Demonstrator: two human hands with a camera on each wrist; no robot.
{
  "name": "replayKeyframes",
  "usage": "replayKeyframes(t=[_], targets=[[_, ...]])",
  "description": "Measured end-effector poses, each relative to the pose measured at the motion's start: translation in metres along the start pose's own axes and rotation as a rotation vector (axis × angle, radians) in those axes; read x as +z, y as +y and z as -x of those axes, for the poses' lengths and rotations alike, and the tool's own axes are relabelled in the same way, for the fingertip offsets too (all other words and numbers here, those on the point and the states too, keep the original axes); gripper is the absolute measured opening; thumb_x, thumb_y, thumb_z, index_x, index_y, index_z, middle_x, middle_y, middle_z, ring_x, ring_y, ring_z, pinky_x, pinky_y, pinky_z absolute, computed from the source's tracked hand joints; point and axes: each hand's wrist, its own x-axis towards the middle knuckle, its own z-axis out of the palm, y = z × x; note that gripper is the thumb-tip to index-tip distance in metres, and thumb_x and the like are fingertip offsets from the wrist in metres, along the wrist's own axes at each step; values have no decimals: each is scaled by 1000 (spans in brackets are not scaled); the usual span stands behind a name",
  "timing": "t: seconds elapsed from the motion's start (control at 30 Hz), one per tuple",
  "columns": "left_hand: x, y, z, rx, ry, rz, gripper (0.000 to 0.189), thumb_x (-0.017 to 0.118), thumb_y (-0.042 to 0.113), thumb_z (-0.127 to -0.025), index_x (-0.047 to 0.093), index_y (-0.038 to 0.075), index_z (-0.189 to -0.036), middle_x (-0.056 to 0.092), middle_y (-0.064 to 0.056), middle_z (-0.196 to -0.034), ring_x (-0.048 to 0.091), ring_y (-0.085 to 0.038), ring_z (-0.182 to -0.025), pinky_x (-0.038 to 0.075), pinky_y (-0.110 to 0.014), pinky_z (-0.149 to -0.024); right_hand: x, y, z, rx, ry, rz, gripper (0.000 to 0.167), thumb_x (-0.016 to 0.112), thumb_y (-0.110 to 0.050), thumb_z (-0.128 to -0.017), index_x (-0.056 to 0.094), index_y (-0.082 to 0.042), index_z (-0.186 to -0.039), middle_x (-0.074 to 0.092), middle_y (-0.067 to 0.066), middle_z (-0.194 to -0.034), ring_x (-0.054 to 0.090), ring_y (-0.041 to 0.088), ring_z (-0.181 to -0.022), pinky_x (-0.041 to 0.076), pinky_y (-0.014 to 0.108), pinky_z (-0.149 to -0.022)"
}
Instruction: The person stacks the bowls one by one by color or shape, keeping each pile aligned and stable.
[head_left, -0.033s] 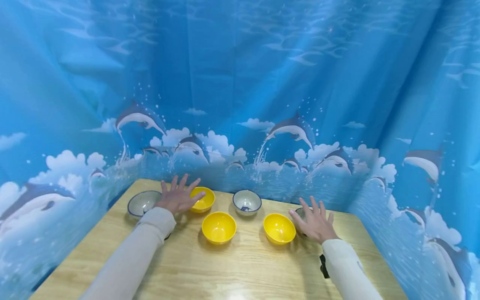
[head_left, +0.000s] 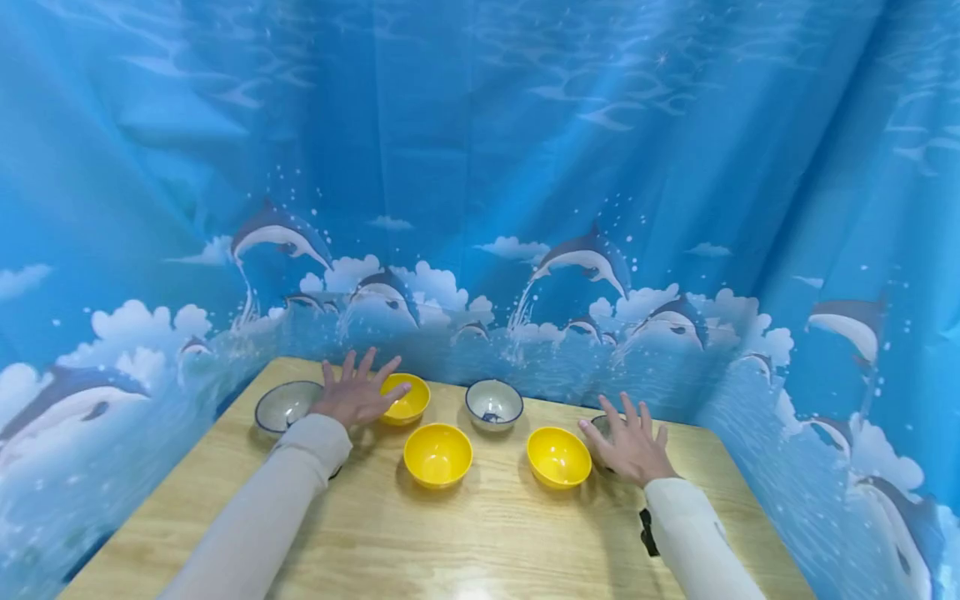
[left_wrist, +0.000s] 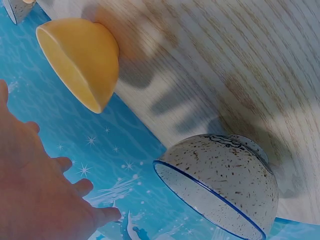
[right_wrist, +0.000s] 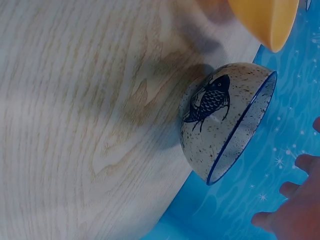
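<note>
Hovering empty, spread wide: left hand [head_left: 356,400], right hand [head_left: 633,446].
Speckled bowl [right_wrist: 212,132] beside the right's probably stiff, slick, breakable; I'd pinch its rim [right_wrist: 234,129].

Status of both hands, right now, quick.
Left hand: open, holding nothing.
Right hand: open, holding nothing.

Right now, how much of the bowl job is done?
Nothing looks done: three yellow bowls and three speckled bowls stand separately on the table, none stacked. Nothing is held: the left hand and right hand have fingers spread near the bowls. So probably all the bowl handling is left.
</note>
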Motion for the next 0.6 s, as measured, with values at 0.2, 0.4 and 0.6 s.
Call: replayKeyframes(t=[0.2,0.4,0.6], targets=[[0,1,0,1,7,7,81,34,73,-108,27,26,-174,12,-25,-181,7,-58,-165,1,-84,-128,-1,0,0,-9,8,-9,98,36,-80,-105,24,-12,-174,5,31,-180,-2,65,-161,-4,90,-122],[1,4,-2,15,30,43,76,40,67,-110,32,24,-173,18,-26,-180,14,-59,-163,13,-81,-130,2,-4,1,-22,37,-60,96,38,-77,-106,26,-10,-173,8,32,-179,2,64,-161,-2,88,-124],[3,6,-3,38,51,67,69,47,58,-112,39,21,-170,27,-27,-177,26,-57,-159,27,-79,-127,3,-13,3,-26,37,-71,91,39,-72,-109,24,-10,-174,10,31,-179,5,63,-162,3,85,-127]])
